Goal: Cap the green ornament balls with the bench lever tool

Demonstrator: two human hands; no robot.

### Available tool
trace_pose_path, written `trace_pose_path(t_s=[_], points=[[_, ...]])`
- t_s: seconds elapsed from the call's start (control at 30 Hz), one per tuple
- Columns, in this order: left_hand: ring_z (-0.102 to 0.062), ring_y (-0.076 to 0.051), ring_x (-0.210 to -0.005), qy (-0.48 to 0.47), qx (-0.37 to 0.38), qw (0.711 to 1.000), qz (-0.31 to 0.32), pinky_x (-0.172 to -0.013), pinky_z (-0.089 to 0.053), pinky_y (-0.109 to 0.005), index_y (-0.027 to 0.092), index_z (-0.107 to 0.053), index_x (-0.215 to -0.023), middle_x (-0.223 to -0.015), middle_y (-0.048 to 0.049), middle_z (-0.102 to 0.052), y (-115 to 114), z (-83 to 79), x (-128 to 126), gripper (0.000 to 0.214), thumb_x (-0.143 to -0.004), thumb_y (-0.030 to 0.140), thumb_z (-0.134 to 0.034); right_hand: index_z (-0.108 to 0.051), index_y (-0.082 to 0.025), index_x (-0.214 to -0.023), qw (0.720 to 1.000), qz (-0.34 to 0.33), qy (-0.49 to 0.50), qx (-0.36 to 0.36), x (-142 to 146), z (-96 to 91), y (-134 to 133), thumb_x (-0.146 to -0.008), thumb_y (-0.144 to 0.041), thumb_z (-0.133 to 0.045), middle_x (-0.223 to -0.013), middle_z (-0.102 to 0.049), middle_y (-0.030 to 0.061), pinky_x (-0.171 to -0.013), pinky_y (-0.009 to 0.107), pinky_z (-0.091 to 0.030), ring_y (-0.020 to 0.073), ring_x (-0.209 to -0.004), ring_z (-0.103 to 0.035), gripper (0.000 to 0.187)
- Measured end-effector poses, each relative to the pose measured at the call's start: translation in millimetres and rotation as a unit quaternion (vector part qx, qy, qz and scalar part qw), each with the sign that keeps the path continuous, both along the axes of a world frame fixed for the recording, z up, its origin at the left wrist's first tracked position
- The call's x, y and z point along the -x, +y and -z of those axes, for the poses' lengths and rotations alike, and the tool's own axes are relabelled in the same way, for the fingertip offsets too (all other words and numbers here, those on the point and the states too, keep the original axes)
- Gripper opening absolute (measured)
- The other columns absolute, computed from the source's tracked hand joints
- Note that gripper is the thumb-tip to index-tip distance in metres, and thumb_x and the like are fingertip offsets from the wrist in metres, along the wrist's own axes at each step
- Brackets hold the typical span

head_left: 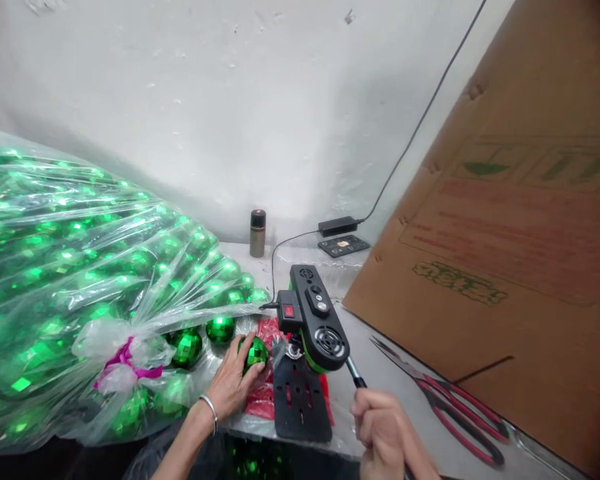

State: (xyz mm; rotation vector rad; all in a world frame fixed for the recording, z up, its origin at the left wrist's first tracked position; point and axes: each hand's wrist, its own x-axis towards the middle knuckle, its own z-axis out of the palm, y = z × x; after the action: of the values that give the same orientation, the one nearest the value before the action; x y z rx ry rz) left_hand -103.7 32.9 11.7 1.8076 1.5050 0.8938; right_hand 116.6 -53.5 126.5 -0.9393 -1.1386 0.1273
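My left hand [233, 380], with a bracelet on its wrist, has its fingers curled round a shiny green faceted ball [257, 352]. That ball rests left of a black device [320, 327] with two round vents and a red switch. The device stands on a black slotted plate [303, 403]. My right hand [385, 427] is closed round a thin stick-like tool [354, 371], silver and black. Its far end is hidden behind the device. Two more green balls, one nearer [221, 329] and one further left [186, 348], lie left of my left hand.
A large clear bag [125, 267] of green balls, knotted with a pink tie [125, 363], fills the left. Scissors [460, 407] lie right, beside a leaning cardboard box [505, 220]. Behind stand a small bottle [257, 233], a power adapter [338, 225] and a dark phone-like slab [343, 245].
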Motion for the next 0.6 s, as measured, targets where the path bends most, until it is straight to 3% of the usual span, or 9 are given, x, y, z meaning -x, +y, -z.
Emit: trace_pose_path(t_s=[0.13, 0.23, 0.33, 0.4, 0.43, 0.5, 0.6], points=[[-0.064, -0.041, -0.146, -0.077, 0.005, 0.995, -0.067, -0.127, -0.048, -0.059, 0.018, -0.061, -0.151, -0.153, -0.0196, -0.069, -2, -9.9, -16, 0.085, -0.078, 0.055, -0.083, -0.052, -0.022, -0.07, 0.999, -0.017, -0.034, -0.022, -3, -3.7, 2, -0.111, -0.017, -0.056, -0.064, -0.053, -0.0014, -0.056, 0.026, -0.038, 0.0135, -0.065, -0.058, 0.042], [-0.072, -0.041, -0.132, -0.198, 0.058, 0.968, -0.146, -0.119, -0.055, -0.06, 0.017, -0.066, -0.14, -0.136, -0.0175, -0.077, -10, -25.3, -22, 0.087, -0.075, 0.073, -0.082, -0.051, -0.022, -0.071, 0.998, -0.012, -0.049, -0.038, -3, -14.3, 6, -0.112, -0.014, -0.054, -0.062, -0.049, -0.0031, -0.056, 0.025, -0.039, 0.0123, -0.063, -0.057, 0.042], [-0.075, -0.04, -0.127, -0.405, 0.136, 0.888, -0.17, -0.106, -0.064, -0.057, 0.019, -0.068, -0.134, -0.134, -0.0162, -0.078, -25, -37.9, -29, 0.088, -0.079, 0.087, -0.075, -0.051, -0.022, -0.071, 0.999, -0.007, -0.048, -0.018, -1, -27.9, 7, -0.113, -0.016, -0.054, -0.063, -0.049, -0.0031, -0.053, 0.025, -0.037, 0.0116, -0.06, -0.054, 0.042], [-0.075, -0.039, -0.128, -0.499, 0.191, 0.832, -0.147, -0.105, -0.065, -0.056, 0.022, -0.068, -0.137, -0.139, -0.0158, -0.077, -37, -40.5, -35, 0.085, -0.081, 0.084, -0.079, -0.05, -0.022, -0.071, 0.999, -0.004, -0.038, 0.01, 0, -35.8, 7, -0.113, -0.018, -0.053, -0.065, -0.051, -0.0027, -0.052, 0.026, -0.035, 0.0113, -0.059, -0.052, 0.043], [-0.074, -0.039, -0.13, -0.517, 0.21, 0.819, -0.135, -0.108, -0.064, -0.056, 0.023, -0.067, -0.14, -0.142, -0.0156, -0.077, -43, -39.8, -38, 0.084, -0.081, 0.08, -0.082, -0.05, -0.022, -0.071, 0.999, -0.003, -0.035, 0.022, 0, -38.8, 7, -0.114, -0.019, -0.053, -0.066, -0.052, -0.0026, -0.052, 0.026, -0.035, 0.011, -0.059, -0.052, 0.043], [-0.07, -0.039, -0.139, -0.491, 0.215, 0.836, -0.12, -0.118, -0.058, -0.056, 0.025, -0.064, -0.147, -0.149, -0.015, -0.073, -50, -35.1, -45, 0.084, -0.081, 0.073, -0.087, -0.05, -0.022, -0.072, 0.999, -0.005, -0.036, 0.031, 1, -42.3, 7, -0.114, -0.018, -0.052, -0.066, -0.052, -0.0028, -0.053, 0.026, -0.036, 0.0106, -0.059, -0.052, 0.042], [-0.061, -0.042, -0.149, -0.37, 0.15, 0.908, -0.126, -0.127, -0.048, -0.057, 0.023, -0.06, -0.149, -0.156, -0.0165, -0.067, -51, -22.5, -55, 0.089, -0.078, 0.069, -0.088, -0.05, -0.022, -0.073, 0.999, -0.009, -0.047, 0.021, -1, -42.1, 7, -0.113, -0.016, -0.052, -0.067, -0.052, -0.0033, -0.055, 0.025, -0.039, 0.0106, -0.061, -0.054, 0.04]])
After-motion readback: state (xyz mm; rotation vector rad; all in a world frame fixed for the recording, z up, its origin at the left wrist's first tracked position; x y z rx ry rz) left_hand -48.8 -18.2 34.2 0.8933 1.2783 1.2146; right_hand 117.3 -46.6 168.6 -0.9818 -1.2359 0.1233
